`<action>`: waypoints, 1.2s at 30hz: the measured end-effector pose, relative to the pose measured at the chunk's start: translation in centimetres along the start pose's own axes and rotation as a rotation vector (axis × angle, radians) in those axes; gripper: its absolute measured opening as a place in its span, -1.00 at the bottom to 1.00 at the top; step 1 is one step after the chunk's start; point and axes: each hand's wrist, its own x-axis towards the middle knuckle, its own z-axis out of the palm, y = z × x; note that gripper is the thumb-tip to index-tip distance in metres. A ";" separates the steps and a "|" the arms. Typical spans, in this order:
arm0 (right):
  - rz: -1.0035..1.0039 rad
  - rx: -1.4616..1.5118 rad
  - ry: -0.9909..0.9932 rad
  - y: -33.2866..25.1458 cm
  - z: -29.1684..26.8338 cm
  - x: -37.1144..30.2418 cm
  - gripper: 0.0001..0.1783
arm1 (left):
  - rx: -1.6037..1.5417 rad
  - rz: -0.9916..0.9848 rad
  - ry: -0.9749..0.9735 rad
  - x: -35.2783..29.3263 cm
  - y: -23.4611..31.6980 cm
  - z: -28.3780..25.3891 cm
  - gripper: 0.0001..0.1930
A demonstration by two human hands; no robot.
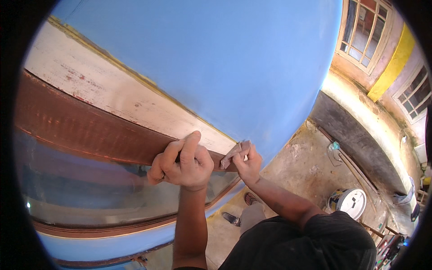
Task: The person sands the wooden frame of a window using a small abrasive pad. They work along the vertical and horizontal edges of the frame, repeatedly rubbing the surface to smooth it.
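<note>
A wooden window frame runs slantwise across the left, with a pale, scuffed board (90, 74) above a brown rail (90, 117). My left hand (186, 164) grips the brown rail, fingers bent over it and one fingertip reaching onto the pale board. At the right end of that board, my right hand (249, 166) pinches a folded grey-brown sheet of sandpaper (235, 154) against the frame's corner. Part of the sheet is covered by the fingers. Glass (99, 193) lies below the rail, reflecting dimly.
A blue wall (243, 58) borders the frame. On the concrete floor (301, 166) to the right stand a white-lidded bucket (353, 203) and long poles (355, 168) along a dark low wall (355, 135). My sandalled feet (231, 219) are below.
</note>
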 end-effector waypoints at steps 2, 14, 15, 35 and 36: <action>0.010 -0.035 0.040 0.8 0.1 -0.8 -0.82 | -0.005 0.007 -0.014 -0.3 0.0 -0.2 -0.68; 0.030 0.033 0.018 1.5 -0.7 -1.0 -0.83 | -0.006 0.012 0.013 0.1 0.0 -0.1 -0.68; 0.033 0.043 0.028 1.6 -0.7 -1.0 -0.83 | -0.010 0.007 0.015 0.0 0.1 -0.1 -0.68; 0.129 -0.082 0.077 3.8 -1.0 -2.8 -0.77 | -0.004 0.005 0.032 -0.5 -0.1 0.1 -0.69; 0.074 -0.083 0.080 2.3 -0.6 -2.2 -0.77 | -0.010 0.001 0.028 -0.4 -0.1 0.0 -0.69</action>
